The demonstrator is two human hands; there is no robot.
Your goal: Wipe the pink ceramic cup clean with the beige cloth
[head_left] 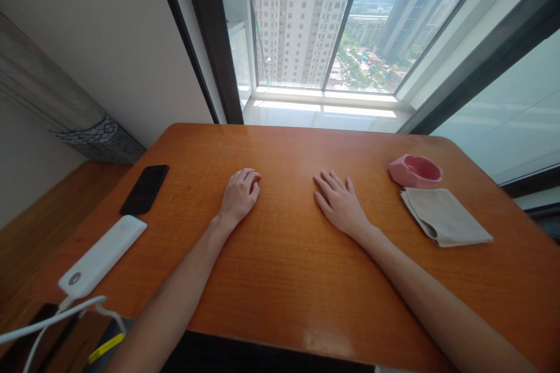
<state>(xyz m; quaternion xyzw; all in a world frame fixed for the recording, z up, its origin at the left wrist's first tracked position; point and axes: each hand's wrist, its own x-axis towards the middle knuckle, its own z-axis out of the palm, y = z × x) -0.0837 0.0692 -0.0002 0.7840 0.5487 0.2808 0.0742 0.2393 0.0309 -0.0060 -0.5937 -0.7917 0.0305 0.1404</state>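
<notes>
My left hand (pixel 238 197) rests on the wooden table (pixel 280 280), palm down. Its fingers are loosely bent, with a small gap by the thumb, and nothing shows in them. My right hand (pixel 341 204) lies flat on the tabletop with its fingers spread, holding nothing. Bare wood separates the two hands. To the right of my right hand are a folded light-grey cloth (pixel 448 218) and, just behind it, a pink faceted bowl (pixel 400 172). Left of my left hand lie a black smartphone (pixel 144 189) and a white power bank (pixel 102 256).
A white cable (pixel 52 320) runs from the power bank past the table's left front edge, near a yellow strip (pixel 106 348). Beyond the far edge stands a window (pixel 301 41) with dark frames. A grey curtain (pixel 56 87) hangs at the left.
</notes>
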